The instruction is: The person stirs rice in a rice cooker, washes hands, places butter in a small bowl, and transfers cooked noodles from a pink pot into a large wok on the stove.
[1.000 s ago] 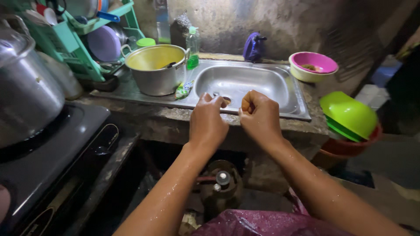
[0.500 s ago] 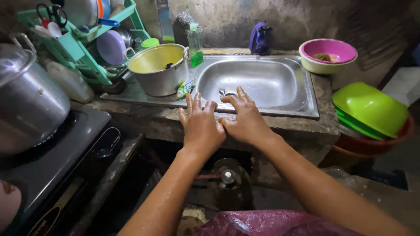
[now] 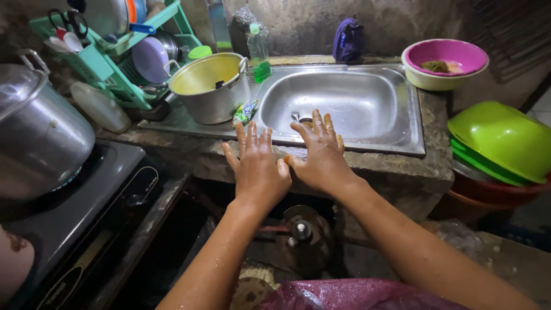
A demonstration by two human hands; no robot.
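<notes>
My left hand (image 3: pixel 257 165) and my right hand (image 3: pixel 321 155) are held flat side by side, backs up, fingers spread, thumbs almost touching. Both are wet and hold nothing. They hover over the front rim of a steel sink (image 3: pixel 344 103), whose basin holds nothing. My forearms are wet too. A small green sachet (image 3: pixel 244 112) lies on the sink's left ledge, just beyond my left fingers.
A steel pot with a yellow inside (image 3: pixel 210 86) stands left of the sink, a green dish rack (image 3: pixel 103 57) behind it. A big steel kettle (image 3: pixel 37 132) sits on a black stove. Pink bowl (image 3: pixel 445 62) at back right, green basins (image 3: pixel 502 143) at right, gas cylinder (image 3: pixel 301 235) below.
My hands were shut together in front of the sink. They have opened flat with fingers spread, and the view has tilted down and come closer.
</notes>
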